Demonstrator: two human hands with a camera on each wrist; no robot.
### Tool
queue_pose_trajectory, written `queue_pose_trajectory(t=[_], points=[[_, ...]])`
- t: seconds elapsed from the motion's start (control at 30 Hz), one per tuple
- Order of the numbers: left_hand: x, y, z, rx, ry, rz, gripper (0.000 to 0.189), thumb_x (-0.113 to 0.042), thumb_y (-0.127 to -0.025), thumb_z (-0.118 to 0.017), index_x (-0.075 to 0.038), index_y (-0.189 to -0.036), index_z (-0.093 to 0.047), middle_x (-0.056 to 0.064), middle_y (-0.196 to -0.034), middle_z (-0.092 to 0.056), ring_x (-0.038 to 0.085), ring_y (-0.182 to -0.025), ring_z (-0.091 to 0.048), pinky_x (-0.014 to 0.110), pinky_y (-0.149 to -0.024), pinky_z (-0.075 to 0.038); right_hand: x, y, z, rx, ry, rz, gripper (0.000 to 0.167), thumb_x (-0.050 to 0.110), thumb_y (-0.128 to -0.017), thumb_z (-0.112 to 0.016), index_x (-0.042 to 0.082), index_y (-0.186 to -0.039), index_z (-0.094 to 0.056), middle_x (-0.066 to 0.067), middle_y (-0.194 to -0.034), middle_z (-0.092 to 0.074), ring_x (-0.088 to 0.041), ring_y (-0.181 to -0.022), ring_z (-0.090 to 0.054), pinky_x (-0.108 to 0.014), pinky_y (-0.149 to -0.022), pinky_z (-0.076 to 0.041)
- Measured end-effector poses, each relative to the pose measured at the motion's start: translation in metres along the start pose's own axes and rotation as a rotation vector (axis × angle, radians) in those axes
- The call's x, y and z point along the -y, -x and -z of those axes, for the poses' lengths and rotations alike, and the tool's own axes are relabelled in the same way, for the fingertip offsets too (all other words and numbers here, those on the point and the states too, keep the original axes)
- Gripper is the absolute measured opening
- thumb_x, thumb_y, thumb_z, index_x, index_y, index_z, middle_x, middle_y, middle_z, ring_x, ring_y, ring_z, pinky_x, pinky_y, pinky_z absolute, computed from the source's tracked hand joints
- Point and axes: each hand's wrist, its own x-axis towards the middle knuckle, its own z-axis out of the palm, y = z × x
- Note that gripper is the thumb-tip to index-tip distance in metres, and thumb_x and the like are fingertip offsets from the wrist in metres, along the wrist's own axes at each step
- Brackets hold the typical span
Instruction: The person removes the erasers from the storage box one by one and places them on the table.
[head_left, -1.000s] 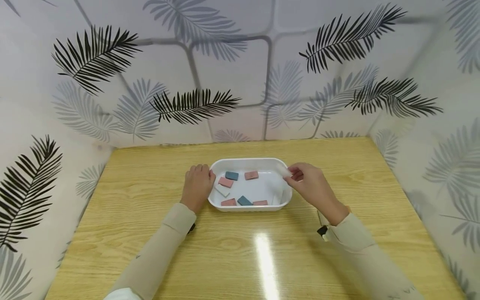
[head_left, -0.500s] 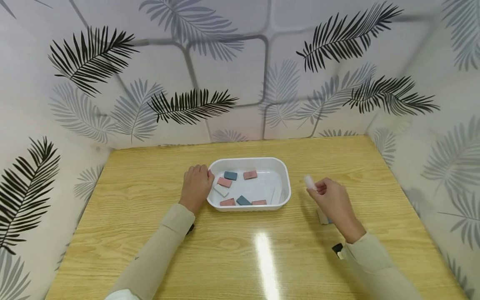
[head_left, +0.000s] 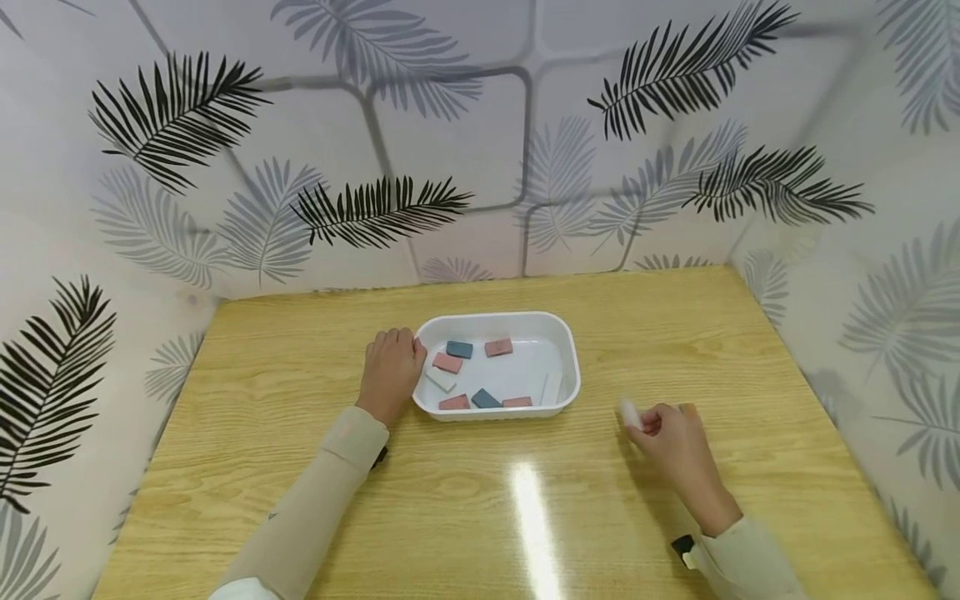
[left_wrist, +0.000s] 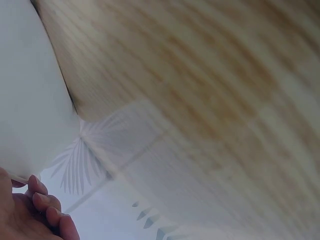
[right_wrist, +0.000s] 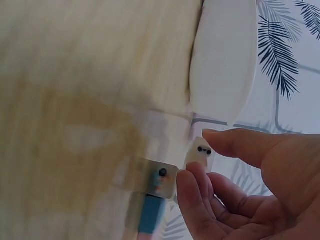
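My left hand (head_left: 392, 373) grips the left rim of a white plastic tray (head_left: 572, 367); in the left wrist view its fingers (left_wrist: 42, 200) curl at the tray's edge. Inside the tray lie pink erasers (head_left: 447, 362), blue erasers (head_left: 486, 399) and white ones (head_left: 441, 380). To the right of the tray, my right hand (head_left: 678, 450) pinches a white eraser (head_left: 630, 413) between thumb and fingers. Two dark eye-like spots show on that eraser's end in the right wrist view. Beyond it on the table sit a pale eraser with a printed picture (right_wrist: 162, 179) and a blue block (right_wrist: 151, 214), partly blurred.
A wood-grain table (head_left: 360, 517) carries everything, with a bright light reflection at its front middle. Leaf-patterned sheeting (head_left: 465, 150) rises behind it and on both sides. An orange edge (head_left: 689, 411) shows just behind my right hand, mostly hidden by it.
My right hand has carried the white eraser from over the tray's right end, rightward and then toward the front of the table. The left hand keeps its place on the rim.
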Motion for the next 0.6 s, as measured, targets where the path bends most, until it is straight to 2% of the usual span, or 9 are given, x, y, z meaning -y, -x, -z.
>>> queue_pose_trajectory(t=[0.17,0.33,0.6], points=[[-0.001,0.000,0.002,-0.003,0.005,-0.001,0.029,-0.024,-0.097,-0.036,-0.004,-0.080,-0.048,0.010,-0.075,-0.048,0.027,-0.071,-0.042,0.038,-0.064,-0.033,-0.002,0.009,-0.005,-0.011,0.027,-0.003,0.028,0.019,-0.082,-0.070,-0.006,-0.089,-0.061,-0.014,-0.083,-0.062,-0.025,-0.074,-0.060,-0.038,-0.063,-0.049],[0.000,-0.002,0.001,-0.004,0.008,0.001,0.029,-0.024,-0.097,-0.036,-0.004,-0.080,-0.049,0.010,-0.075,-0.048,0.027,-0.072,-0.042,0.038,-0.064,-0.033,-0.003,0.012,-0.010,-0.002,0.045,-0.014,0.028,0.020,-0.081,-0.071,-0.005,-0.089,-0.060,-0.012,-0.080,-0.063,-0.021,-0.069,-0.059,-0.034,-0.058,-0.048],[0.001,-0.001,-0.001,-0.007,0.009,0.003,0.028,-0.023,-0.096,-0.037,-0.003,-0.081,-0.049,0.010,-0.076,-0.049,0.028,-0.073,-0.043,0.038,-0.064,-0.033,-0.002,0.014,-0.015,-0.049,0.101,0.064,0.026,0.016,-0.080,-0.073,-0.006,-0.084,-0.058,-0.011,-0.073,-0.060,-0.018,-0.060,-0.055,-0.032,-0.055,-0.048]])
